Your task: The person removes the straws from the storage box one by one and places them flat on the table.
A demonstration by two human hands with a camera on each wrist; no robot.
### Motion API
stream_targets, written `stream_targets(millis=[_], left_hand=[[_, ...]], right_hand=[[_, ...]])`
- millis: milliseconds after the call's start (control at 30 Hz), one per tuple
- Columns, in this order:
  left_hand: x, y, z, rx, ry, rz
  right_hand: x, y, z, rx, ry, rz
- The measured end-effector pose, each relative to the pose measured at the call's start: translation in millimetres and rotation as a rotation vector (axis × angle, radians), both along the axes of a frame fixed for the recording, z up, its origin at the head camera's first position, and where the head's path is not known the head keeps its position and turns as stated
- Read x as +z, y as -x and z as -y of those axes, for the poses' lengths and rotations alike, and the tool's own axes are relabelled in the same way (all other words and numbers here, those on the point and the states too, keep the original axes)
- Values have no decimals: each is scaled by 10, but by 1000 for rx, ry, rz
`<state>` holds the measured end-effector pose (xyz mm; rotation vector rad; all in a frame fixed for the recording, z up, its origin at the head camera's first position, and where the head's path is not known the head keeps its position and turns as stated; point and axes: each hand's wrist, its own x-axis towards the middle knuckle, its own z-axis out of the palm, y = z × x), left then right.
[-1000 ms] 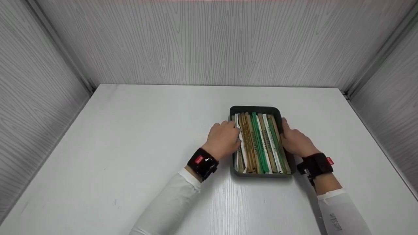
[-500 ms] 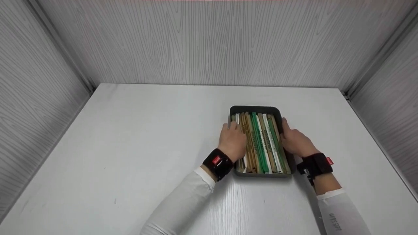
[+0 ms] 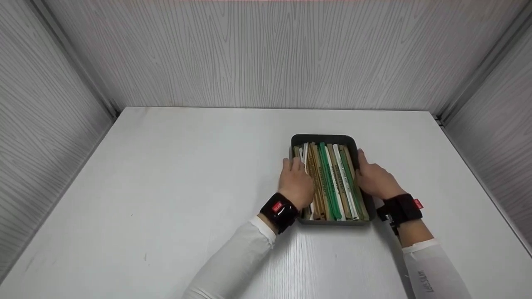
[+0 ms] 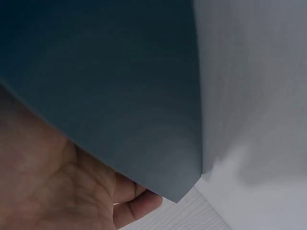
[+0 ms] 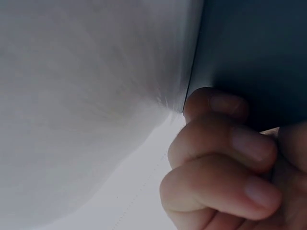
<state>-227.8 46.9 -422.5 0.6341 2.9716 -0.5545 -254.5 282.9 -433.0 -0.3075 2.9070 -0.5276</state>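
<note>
A dark grey tray (image 3: pixel 324 137) sits on the white table and holds several long wrapped sticks (image 3: pixel 333 178) in green, white and brown, laid lengthwise. My left hand (image 3: pixel 296 182) lies over the tray's left edge, thumb outside and fingers on the leftmost sticks. In the left wrist view the tray wall (image 4: pixel 105 76) fills the frame against my palm (image 4: pixel 57 191). My right hand (image 3: pixel 374 179) holds the tray's right side, thumb along the rim. The right wrist view shows its fingers (image 5: pixel 216 158) curled against the tray wall (image 5: pixel 249 48).
The white table (image 3: pixel 187 166) stands inside a booth of pale wood-grain walls (image 3: pixel 266 54) at the back and on both sides. The tray is right of centre. Black bands sit on both wrists.
My left hand slid right from beside the tray onto its left edge and the leftmost sticks. The right hand stayed on the right side. The tray shifted very slightly left.
</note>
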Motion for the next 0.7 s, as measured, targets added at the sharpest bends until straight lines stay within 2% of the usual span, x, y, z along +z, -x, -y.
stream_targets(millis=[133,300,467,700], left_hand=[[16,-7,10,13,-31,13],[71,-36,44,26,-158,21],[157,-48,103,47,-352,41],[315,-14,246,75,-709,104]], right_hand=[[-3,-3,19,-1,5,0],[-6,-9,18,-11,22,17],[7,3,13,-7,25,17],[2,8,-7,-3,21,7]])
